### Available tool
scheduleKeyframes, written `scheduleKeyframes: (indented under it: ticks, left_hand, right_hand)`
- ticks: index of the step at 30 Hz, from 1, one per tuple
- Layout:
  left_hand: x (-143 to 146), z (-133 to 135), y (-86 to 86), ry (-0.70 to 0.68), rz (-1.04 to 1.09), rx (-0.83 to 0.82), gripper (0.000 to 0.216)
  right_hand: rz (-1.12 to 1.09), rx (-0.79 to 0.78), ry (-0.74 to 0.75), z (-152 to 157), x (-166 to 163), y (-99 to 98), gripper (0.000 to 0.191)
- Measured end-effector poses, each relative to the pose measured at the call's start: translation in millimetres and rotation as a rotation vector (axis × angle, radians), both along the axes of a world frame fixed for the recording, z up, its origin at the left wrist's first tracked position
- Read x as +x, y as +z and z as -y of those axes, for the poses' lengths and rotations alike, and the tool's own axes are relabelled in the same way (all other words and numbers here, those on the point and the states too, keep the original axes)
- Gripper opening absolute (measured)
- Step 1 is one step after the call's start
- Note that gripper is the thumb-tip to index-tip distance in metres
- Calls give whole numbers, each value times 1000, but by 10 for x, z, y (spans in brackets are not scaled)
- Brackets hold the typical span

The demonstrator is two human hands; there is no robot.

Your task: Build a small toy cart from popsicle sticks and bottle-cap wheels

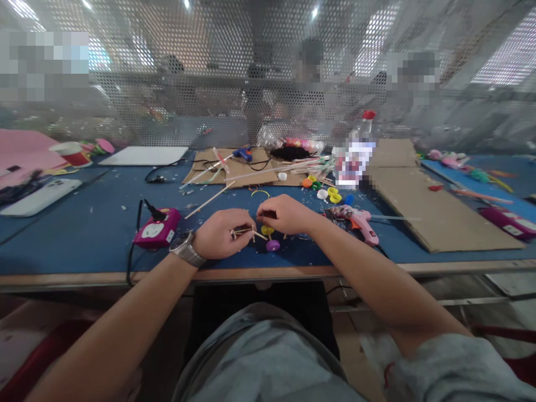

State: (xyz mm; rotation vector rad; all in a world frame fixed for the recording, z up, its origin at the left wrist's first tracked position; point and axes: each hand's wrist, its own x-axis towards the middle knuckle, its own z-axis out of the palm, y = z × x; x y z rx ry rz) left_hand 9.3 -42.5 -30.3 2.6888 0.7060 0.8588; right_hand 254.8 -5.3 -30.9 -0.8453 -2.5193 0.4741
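Note:
My left hand [221,233], with a watch on its wrist, is closed around a small frame of thin wooden sticks [260,235]. Just right of the sticks are a purple bottle cap [273,245] and a yellow cap [267,229], set like wheels; whether they are fixed to the frame I cannot tell. My right hand [285,215] is curled over these caps with its fingertips drawn together. What it pinches, if anything, is hidden. A yellow rubber band [260,194] lies just beyond both hands.
A pink glue gun [363,223] lies right of my hands, a purple power socket box [157,228] with cables to the left. Behind are loose bottle caps [333,194], a long stick [209,200], a blue glue gun [243,154] and cardboard [444,218]. A phone [355,163] leans near a bottle.

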Motion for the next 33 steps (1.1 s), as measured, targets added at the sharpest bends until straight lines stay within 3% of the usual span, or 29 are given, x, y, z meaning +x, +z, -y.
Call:
scheduleKeyframes:
  ticks: [2,7,9,12,21,29,33]
  left_hand:
    - [-2,2,7,9,9,0,13]
    - [-15,3,19,41,36,7,13]
    - [-20,-1,18,62,56,10,11]
    - [-26,-12,9,104,96,20,13]
    - [-11,-37,-17,152,135,46,16]
    - [-20,-39,-13,213,180,8,21]
    - [-24,-34,2,251,198,-5,23]
  right_hand:
    - [-21,-1,10,8,-5,2,18]
    - [-98,-2,79,51,-15,39,58]
    - [-127,0,109,68,-17,54,66]
    - [-154,8,127,82,-20,59,61]
    - [-160,42,159,47,-29,-26,23]
    - [-218,40,115,43,-25,-4,30]
    - [-264,2,55,49,-35,-7,24]
